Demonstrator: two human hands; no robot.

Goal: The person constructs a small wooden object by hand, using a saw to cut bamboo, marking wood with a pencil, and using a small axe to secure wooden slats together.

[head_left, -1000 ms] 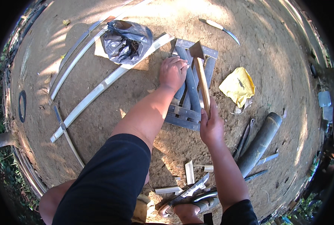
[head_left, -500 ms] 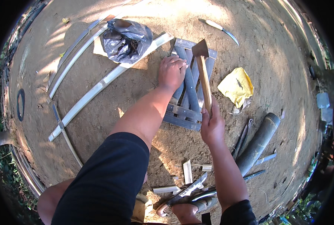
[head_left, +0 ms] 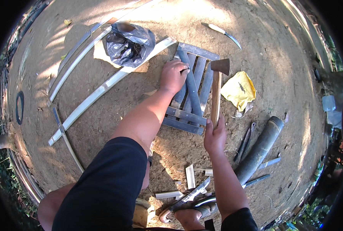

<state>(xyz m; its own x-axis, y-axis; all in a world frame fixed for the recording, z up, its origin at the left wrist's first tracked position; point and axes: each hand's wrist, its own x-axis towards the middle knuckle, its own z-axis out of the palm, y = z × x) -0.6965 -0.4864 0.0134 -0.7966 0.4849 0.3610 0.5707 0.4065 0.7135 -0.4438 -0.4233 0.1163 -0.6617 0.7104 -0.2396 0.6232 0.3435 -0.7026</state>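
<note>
A small slatted wooden frame point(head_left: 187, 116) lies on the dirt in front of me, with a diagonal slat point(head_left: 194, 94) across its bars. My left hand point(head_left: 174, 77) rests at the upper left of that slat, thumb and fingers pinched together. Whatever they pinch is too small to make out. In my right hand point(head_left: 215, 136) is a hatchet point(head_left: 216, 94), gripped low on its pale wooden handle. Its dark, rusty head points up and sits just past the frame's right edge, beside a crumpled yellow sheet point(head_left: 239, 90).
A black plastic bag point(head_left: 129, 46) and long pale strips point(head_left: 90, 94) lie to the left. A knife point(head_left: 217, 29) is at the far side. Pliers point(head_left: 245, 141), a thick dark tube point(head_left: 260, 148), a large blade point(head_left: 187, 198) and cut scraps point(head_left: 190, 176) lie nearer me, on the right.
The hatchet head has swung right and a little downward, away from above the frame. My left hand stays at the diagonal slat, its fingers shifted slightly.
</note>
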